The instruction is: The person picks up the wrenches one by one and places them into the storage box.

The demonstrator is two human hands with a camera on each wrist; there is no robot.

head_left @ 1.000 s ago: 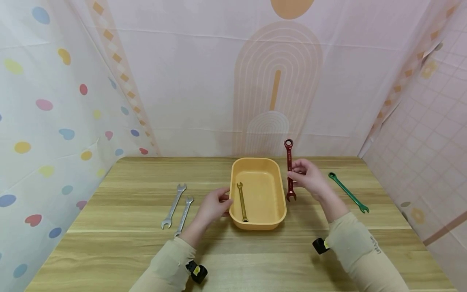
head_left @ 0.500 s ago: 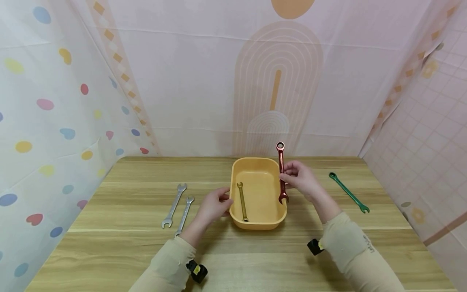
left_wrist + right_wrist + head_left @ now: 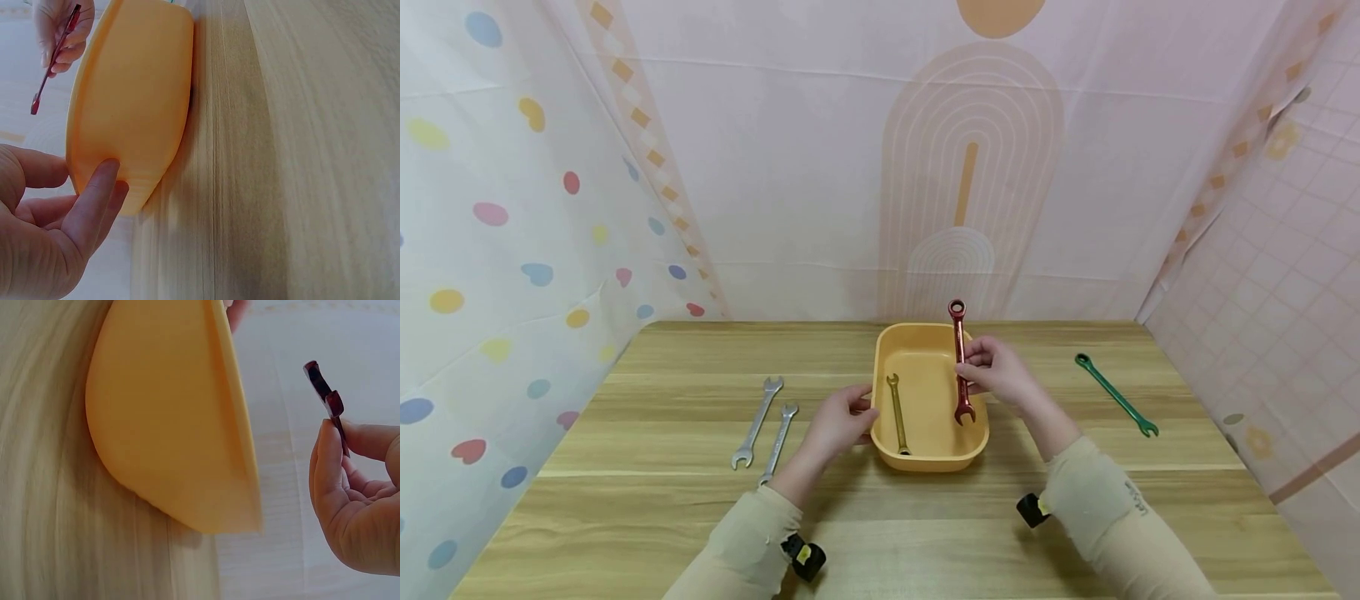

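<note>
Right hand (image 3: 996,375) pinches the red wrench (image 3: 958,362) at mid-shaft, thumb and fingers curled round it, and holds it upright over the right half of the orange tray (image 3: 970,446). That wrench is a slim, glossy dark-red bar with a ring end at the top and an open jaw end at the bottom (the open end hangs above the tray floor; whether it touches cannot be told). From the right wrist view only the wrench tip (image 3: 325,387) shows above the fingertips (image 3: 328,456).

Left hand (image 3: 842,421) rests against the tray's left wall, its fingers (image 3: 94,200) lightly bent and pressed on the outer side. Inside the tray lies a gold wrench (image 3: 898,414) along its left side.

On the counter (image 3: 647,517), two silver wrenches (image 3: 765,425) lie left of the tray, and a green wrench (image 3: 1116,395) lies well apart to the right.
</note>
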